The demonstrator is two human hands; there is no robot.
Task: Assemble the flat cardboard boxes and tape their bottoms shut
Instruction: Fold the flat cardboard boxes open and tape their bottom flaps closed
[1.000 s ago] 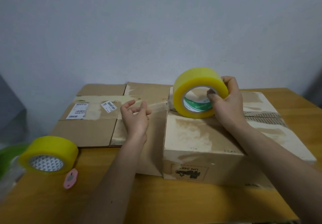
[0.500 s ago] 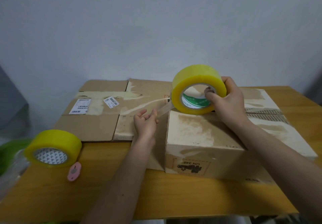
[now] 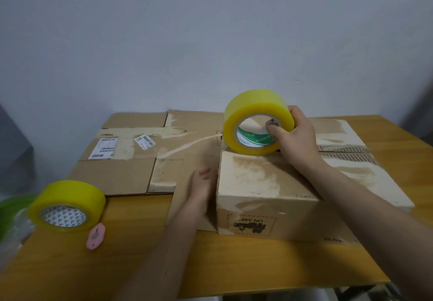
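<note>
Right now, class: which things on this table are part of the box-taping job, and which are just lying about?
In use:
- assembled box
- tape roll, held by the right hand
- left hand, pressing the box's side
- flat cardboard, waiting

Lying about:
- second tape roll
- pink cutter
- green thing, blurred

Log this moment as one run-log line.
right hand: holds tape roll on box | left hand: presses box side | seam: untaped

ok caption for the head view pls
Right hand holds tape roll on box; left hand presses its side.
</note>
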